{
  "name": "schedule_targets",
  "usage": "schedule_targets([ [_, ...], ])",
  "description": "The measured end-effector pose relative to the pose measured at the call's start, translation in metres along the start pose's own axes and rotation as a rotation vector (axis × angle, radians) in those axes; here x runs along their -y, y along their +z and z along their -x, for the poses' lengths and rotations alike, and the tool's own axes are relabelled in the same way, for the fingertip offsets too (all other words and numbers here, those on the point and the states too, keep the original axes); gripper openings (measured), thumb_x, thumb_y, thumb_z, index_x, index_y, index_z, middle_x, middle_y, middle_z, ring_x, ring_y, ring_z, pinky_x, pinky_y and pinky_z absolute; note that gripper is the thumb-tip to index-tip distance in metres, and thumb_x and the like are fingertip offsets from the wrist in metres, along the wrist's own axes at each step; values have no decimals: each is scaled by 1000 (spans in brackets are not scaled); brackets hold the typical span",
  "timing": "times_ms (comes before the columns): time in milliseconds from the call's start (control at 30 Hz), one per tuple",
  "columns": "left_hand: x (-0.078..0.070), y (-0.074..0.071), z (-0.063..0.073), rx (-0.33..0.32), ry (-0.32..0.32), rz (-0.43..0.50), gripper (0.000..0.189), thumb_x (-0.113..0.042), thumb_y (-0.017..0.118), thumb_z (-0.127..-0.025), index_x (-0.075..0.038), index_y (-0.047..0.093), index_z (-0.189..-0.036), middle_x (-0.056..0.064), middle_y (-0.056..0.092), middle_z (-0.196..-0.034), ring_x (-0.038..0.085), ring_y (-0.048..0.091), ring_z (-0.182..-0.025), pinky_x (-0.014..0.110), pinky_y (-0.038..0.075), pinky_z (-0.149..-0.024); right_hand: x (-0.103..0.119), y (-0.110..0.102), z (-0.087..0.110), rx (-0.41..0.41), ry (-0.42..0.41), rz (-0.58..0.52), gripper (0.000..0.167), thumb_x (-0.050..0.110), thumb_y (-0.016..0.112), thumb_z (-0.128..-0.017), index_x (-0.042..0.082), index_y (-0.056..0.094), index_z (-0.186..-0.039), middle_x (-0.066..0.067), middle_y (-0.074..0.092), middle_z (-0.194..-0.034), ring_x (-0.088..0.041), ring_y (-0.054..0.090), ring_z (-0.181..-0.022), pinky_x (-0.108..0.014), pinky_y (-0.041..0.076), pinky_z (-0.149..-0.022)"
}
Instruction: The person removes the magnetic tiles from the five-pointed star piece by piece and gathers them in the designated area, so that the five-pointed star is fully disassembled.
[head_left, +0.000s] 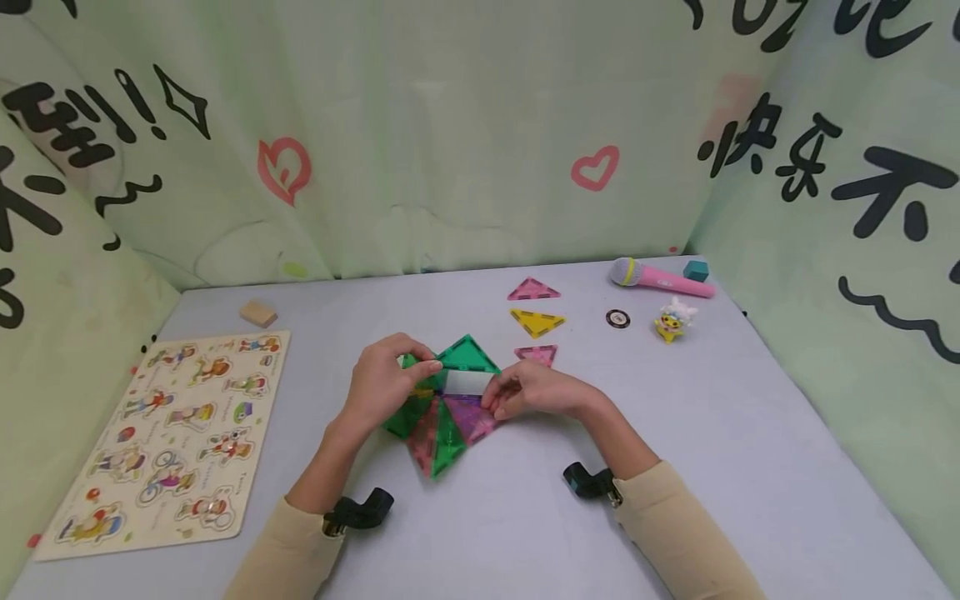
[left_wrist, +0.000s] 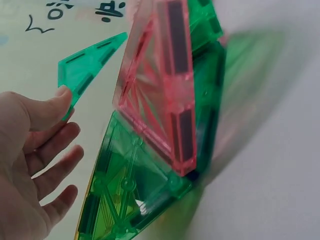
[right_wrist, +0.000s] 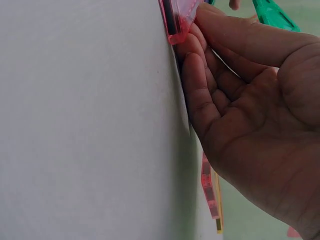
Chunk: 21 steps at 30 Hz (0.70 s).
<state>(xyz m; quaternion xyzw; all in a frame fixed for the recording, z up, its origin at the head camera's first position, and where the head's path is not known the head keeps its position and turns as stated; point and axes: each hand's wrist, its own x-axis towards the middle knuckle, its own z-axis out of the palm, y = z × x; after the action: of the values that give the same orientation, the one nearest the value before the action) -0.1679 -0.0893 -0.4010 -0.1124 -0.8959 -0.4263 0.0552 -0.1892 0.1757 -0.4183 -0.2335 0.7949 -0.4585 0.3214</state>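
Green and pink tiles (head_left: 448, 446) cluster on the white table (head_left: 517, 533) in the head view — picture board (head_left: 183, 457) left, microphone (head_left: 663, 277) and figurine (head_left: 670, 323) farther right. Left wrist: the left hand (left_wrist: 30, 145) pinches a green triangle (left_wrist: 85, 70). Right wrist: the right hand (right_wrist: 240, 95) pinches — and partly covers — a pink tile (right_wrist: 176, 20).

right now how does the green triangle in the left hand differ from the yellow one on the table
The green triangle is pinched in the left hand, raised off the table; the yellow triangle lies on it, untouched. In the head view, the green one's middle corner points away from the person, the yellow one's toward them. Both are three-sided tiles.
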Motion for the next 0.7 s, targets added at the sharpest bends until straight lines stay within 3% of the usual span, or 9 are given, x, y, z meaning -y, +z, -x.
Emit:
schedule_targets([
  [133, 3, -3, -6, 9, -41, 72, 12, -26, 76, -88, -14, 74, -90, 2, 73, -97, 21, 65, -100, 43, 50, -91, -1, 0, -1, 24, -25, 5, 16, 8, 70, -89, 9, 72, -105, -2, 70, -91, -15, 61, -82, -27, 52, -77],
  [433, 11, -12, -34, 59, -158, 150, 20, -32, 72, -92, -13, 76, -97, 7, 75, -98, 23, 66, -92, 31, 49, -75, -1, -1, 0, 26, -8, 2, 16, 10, 68, -89, 9, 72, -105, -1, 68, -90, -15, 59, -81, -29, 51, -77],
  [700, 20, -14, -63, 97, -276, 232, 25, -32, 71, -93, -9, 74, -103, 11, 73, -106, 28, 66, -105, 36, 47, -87, -2, -1, 0, 24, 3, -5, 14, 10, 68, -90, 10, 72, -104, -1, 70, -90, -16, 60, -81, -29, 51, -78],
])
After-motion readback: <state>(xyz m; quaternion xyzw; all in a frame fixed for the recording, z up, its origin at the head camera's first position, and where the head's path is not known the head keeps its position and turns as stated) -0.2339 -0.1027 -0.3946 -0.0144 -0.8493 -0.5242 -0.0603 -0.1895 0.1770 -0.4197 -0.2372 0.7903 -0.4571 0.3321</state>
